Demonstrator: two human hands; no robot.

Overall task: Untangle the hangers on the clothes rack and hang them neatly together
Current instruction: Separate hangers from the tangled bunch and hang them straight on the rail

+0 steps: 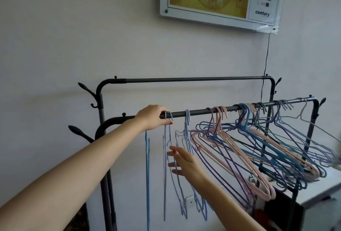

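Head cam: my left hand (pixel 153 116) grips the front rail (pixel 203 111) of the clothes rack near its left end, fingers curled over the bar right at a pale blue hanger (pixel 167 157) hook. My right hand (pixel 184 162) sits lower, fingers spread and relaxed, touching the pale blue hangers hanging near the left end. Tangled bunch of pink, purple and blue hangers (pixel 258 149) fills the rail's middle and right end. Back rail (pixel 193 79) is bare.
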